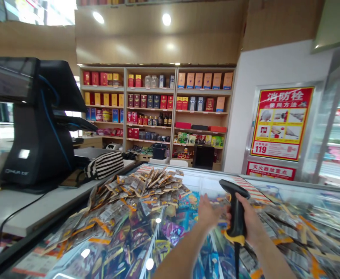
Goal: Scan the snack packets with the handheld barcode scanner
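Right hand [249,217]: fingers wrapped round handle of barcode scanner [237,219], long axis near upright, head on top. Left hand [207,212]: just left of scanner, fingers extended, thumb apart, nothing visibly gripped. Packet pile [146,188] left of both, left hand nearer; loose packets [289,230] to right, right hand nearer. Both on glass-topped freezer [191,181].
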Demonstrator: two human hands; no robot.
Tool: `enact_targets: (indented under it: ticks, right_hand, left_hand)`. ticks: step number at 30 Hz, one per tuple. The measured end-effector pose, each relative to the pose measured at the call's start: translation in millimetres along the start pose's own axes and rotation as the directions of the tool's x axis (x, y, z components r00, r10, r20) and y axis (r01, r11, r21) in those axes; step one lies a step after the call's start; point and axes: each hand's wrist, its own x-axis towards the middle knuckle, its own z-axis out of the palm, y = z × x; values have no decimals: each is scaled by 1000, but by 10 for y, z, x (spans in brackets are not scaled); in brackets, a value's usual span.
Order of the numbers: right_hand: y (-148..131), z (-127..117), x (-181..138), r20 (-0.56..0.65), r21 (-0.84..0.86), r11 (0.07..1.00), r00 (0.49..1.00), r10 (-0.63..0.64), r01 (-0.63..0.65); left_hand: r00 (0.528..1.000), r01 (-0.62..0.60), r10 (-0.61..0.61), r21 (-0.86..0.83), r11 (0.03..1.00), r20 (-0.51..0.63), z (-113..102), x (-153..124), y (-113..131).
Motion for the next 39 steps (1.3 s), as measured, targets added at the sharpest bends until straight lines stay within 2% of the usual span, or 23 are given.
enact_targets:
  ticks: [3, 6, 10, 14, 16, 18, 21, 24, 28, 31, 35, 39]
  right_hand:
    - [89, 0, 49, 23, -18, 1000, 1000, -20, 21]
    - [198, 38, 61, 46, -50, 999, 999, -20, 22]
    - [350, 189, -1, 94, -90, 996, 995, 34, -26]
    - [480, 402, -99, 182, -134, 987, 977, 108, -84]
    - [539, 501, -133, 219, -168, 980, 965, 144, -108]
    - [597, 594, -160, 247, -189, 975, 955, 166, -120]
    - [676, 727, -212, 272, -185, 977, 949, 158, -109]
    - [722, 838, -291, 284, -220, 969, 943, 172, -111]
    - [726, 911, -381, 302, -259, 956, 929, 213, -135]
    - [707, 929, -410, 329, -241, 960, 918, 221, -144]
    - [666, 981, -463, 337, -182, 969, 916, 220, -166]
    - [621, 1067, -563, 347, -143, 976, 915, 206, -165]
  left_hand:
    - [990, -65, 85, 173, 983, -110, -538, -22, -229]
    - [961, -52, 138, 333, 941, -238, -1085, -111, -400]
    - [911, 90, 122, 480, 872, -394, -1756, -329, -560]
    - [855, 282, 49, 541, 793, -517, -2403, -593, -727]
    - [848, 347, 1, 556, 755, -530, -2666, -700, -811]
    - [862, 368, -38, 573, 732, -505, -2837, -762, -881]
    - [885, 354, -63, 578, 735, -461, -2911, -758, -931]
    - [902, 299, -55, 530, 793, -427, -2845, -677, -908]
    - [928, 188, -39, 375, 908, -371, -2688, -549, -821]
    - [923, 162, -71, 216, 963, -378, -2536, -486, -769]
    - [914, 128, -109, 23, 991, -391, -2304, -448, -749]
    - [909, 103, -129, -87, 991, -396, -2129, -428, -760]
